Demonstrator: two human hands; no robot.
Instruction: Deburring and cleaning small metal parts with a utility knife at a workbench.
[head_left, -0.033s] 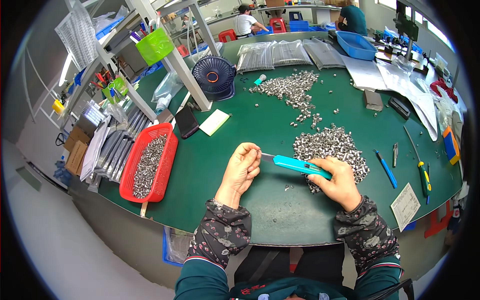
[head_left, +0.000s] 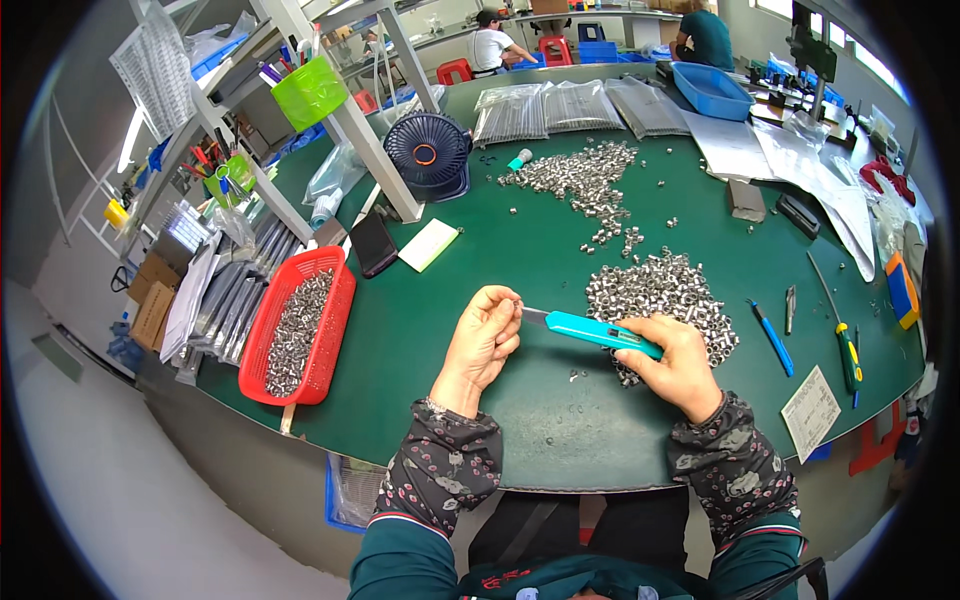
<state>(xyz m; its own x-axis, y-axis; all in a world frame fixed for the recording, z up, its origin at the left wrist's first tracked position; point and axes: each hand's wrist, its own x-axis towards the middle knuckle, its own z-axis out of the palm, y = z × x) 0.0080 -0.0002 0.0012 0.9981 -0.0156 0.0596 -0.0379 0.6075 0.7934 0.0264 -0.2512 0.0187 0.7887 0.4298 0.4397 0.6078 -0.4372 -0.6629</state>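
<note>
My right hand [head_left: 672,360] is wrapped round a turquoise utility knife [head_left: 590,329], its blade pointing left. The blade's tip reaches the fingertips of my left hand [head_left: 481,335]. Thumb and forefinger there are pinched on a small metal part [head_left: 517,303], mostly covered by the fingers. Under and beyond the knife lies a heap of short silvery metal sleeves [head_left: 660,295] on the green table [head_left: 590,440]. A few tiny bits [head_left: 577,376] lie on the tabletop in front of the heap.
A red basket [head_left: 335,345] of metal parts stands at left, near a phone [head_left: 374,244] and a fan [head_left: 428,155]. More sleeves [head_left: 585,180] are spread farther back. At right lie a blue pen-like tool [head_left: 772,340], a screwdriver [head_left: 849,358] and a paper slip [head_left: 810,412].
</note>
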